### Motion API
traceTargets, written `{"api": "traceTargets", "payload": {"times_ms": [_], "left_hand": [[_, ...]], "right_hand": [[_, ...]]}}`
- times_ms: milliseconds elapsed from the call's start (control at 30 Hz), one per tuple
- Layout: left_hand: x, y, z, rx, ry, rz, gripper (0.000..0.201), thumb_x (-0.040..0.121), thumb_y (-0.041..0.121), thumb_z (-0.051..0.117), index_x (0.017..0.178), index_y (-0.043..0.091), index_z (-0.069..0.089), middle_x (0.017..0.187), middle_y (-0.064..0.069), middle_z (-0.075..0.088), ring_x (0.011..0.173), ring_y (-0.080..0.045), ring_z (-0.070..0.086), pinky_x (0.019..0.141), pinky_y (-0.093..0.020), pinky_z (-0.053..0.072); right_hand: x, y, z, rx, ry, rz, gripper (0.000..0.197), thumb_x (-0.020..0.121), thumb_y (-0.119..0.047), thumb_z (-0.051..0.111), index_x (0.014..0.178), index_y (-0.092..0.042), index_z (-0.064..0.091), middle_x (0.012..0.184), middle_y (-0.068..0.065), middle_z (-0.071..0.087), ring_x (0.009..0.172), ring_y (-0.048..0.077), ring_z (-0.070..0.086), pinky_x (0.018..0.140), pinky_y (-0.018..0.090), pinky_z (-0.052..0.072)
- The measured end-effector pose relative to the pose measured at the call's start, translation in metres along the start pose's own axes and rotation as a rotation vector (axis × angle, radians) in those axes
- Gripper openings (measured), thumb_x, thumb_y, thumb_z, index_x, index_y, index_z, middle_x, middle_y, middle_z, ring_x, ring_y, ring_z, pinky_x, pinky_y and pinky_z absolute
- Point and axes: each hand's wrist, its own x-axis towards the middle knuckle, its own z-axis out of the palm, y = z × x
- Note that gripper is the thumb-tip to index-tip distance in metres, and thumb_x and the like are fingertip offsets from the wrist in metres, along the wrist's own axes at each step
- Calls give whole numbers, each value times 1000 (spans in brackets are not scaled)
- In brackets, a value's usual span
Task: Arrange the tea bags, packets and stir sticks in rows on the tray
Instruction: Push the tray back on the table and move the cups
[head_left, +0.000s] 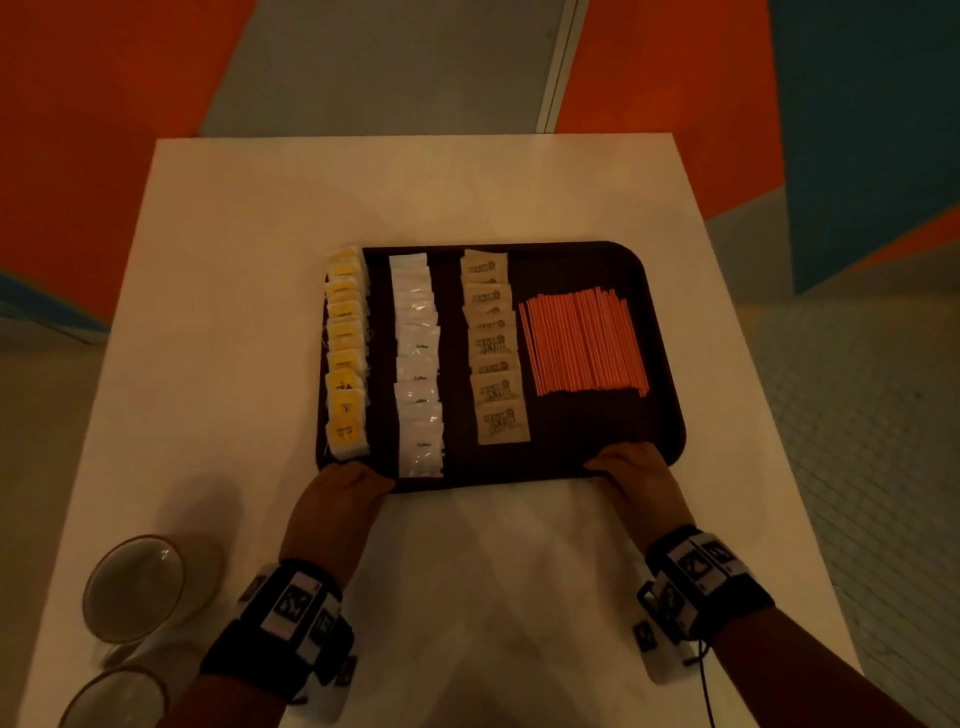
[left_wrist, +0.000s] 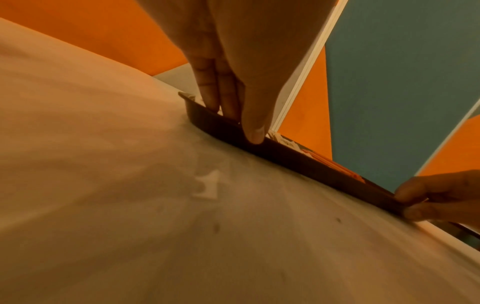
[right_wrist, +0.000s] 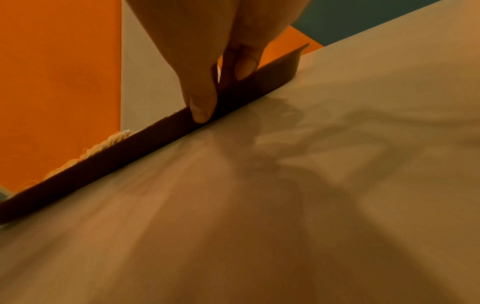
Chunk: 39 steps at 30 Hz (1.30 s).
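1. White square table (head_left: 218, 312) is bearing our dark brown plastic tray (head_left: 660, 364), rows filled.
2. We are pinching its near rim: left hand (head_left: 343, 493), right hand (head_left: 636, 475).
3. We are keeping it level, probably.

The word "Coffee" can be made out in small dark print on several of the white packets (head_left: 420, 364) in the tray's second row. Print on the brown packets (head_left: 496, 345) and yellow tea bags (head_left: 345, 353) is too blurred to read.
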Motion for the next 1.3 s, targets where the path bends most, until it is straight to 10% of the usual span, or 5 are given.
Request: {"api": "traceTargets", "payload": {"times_ms": [167, 300, 667, 1300], "left_hand": [[48, -3, -20, -5, 51, -65, 22, 60, -2, 79, 78, 10, 74, 75, -10, 71, 68, -31, 67, 62, -34, 55], [87, -8, -30, -99, 93, -159, 19, 86, 8, 57, 100, 8, 70, 105, -14, 67, 100, -33, 58, 87, -37, 46], [163, -23, -49, -150, 88, -148, 24, 89, 13, 52, 108, 9, 67, 115, -15, 63, 110, -33, 53, 94, -37, 42], [147, -11, -67, -196, 158, -170, 38, 85, 14, 59, 123, 11, 56, 126, -16, 55, 117, -34, 47, 101, -39, 37]], "right_hand": [[57, 5, 0, -37, -39, 21, 29, 78, -20, 46, 82, -7, 72, 83, 13, 69, 76, 35, 63, 74, 29, 42], [100, 13, 0, -33, -87, 87, 16, 79, -4, 60, 90, -2, 71, 93, 19, 68, 90, 38, 58, 83, 24, 36], [174, 23, -8, 3, -84, 134, 18, 83, -1, 58, 98, -1, 68, 104, 19, 63, 103, 36, 50, 87, 21, 29], [127, 1, -19, 80, 75, 141, 32, 78, 6, 61, 108, -2, 65, 112, 22, 61, 107, 32, 52, 95, 28, 32]]}}
